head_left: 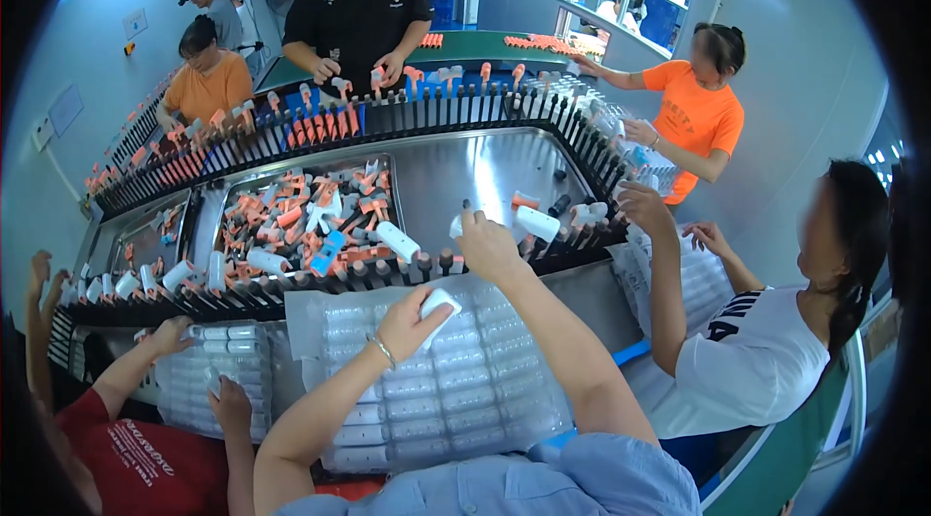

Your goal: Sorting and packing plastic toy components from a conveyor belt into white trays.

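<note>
My left hand [405, 324], with a bracelet at its wrist, is closed around a white rounded plastic casing [441, 310]. It is above a clear plastic blister tray [427, 390] whose long pockets hold white parts along the left side. My right hand [488, 244] reaches forward over the row of black pegs [388, 271] to the metal tray's near edge. Its fingers are pinched together by a small pale piece and a dark tip; I cannot make out exactly what they hold. To the right of this hand lies another white casing [537, 223].
A metal bin [225, 215] holds a heap of orange, white and grey parts. Black pegs ring the metal table [456, 162], many capped with casings. Co-workers stand close on both sides, in red [145, 448] and white [747, 361]; others work across the table. A green conveyor [485, 48] runs behind.
</note>
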Tool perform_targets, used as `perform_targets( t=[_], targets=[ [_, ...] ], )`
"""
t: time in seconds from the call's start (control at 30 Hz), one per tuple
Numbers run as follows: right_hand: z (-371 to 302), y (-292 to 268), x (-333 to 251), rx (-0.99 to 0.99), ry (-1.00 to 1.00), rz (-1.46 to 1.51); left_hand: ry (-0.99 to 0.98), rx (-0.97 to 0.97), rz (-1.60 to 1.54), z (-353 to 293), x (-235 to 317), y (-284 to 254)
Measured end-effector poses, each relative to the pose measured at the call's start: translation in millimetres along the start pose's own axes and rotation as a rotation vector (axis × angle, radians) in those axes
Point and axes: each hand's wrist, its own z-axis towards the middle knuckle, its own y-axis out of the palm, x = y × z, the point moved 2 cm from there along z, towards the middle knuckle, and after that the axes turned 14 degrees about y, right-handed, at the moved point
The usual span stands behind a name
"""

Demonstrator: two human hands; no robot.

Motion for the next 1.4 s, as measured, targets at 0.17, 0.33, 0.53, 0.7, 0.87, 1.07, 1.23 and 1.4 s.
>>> perform_targets(
  t=[0.17, 0.33, 0.53, 0.7, 0.87, 1.07, 1.23, 1.4],
  targets=[
    [-14.1, -10.1, -24.2, 0.198, -0.171, -0.046, -0.034, 0.096, -0.235, 8.7, -4.5, -37.2],
    [-69.4, -53.1, -97.1, -0.017, -0.315, 0.070, -0.216, 0.496, -0.452, -9.1, -27.9, -91.5],
    [-181.8, -36.9, -173.0, -0.340, -0.893, 0.361, -0.342, 0.512, -0.379, -33.0, -60.2, -88.8],
    [-203.3, -26.2, -196.9, -0.238, -0.958, 0.200, -0.350, 0.441, -0.281, -31.3, -56.8, -82.6],
    [-209.3, -31.1, -199.3, -0.172, -0.881, 0.157, -0.344, 0.413, -0.290, -28.3, -51.4, -81.8],
    [-206.4, -29.7, -195.4, -0.110, -0.913, 0.179, -0.028, 0.286, 0.149, 0.2, -26.2, -73.9],
    [-211.7, -36.4, -190.3, -0.203, -0.855, 0.227, 0.094, 0.172, 0.568, 49.6, -4.9, -58.1],
    [-208.6, -36.4, -184.5, -0.310, -0.638, 0.445, -0.088, -0.132, 0.736, 75.7, -40.1, -51.6]
  ],
)
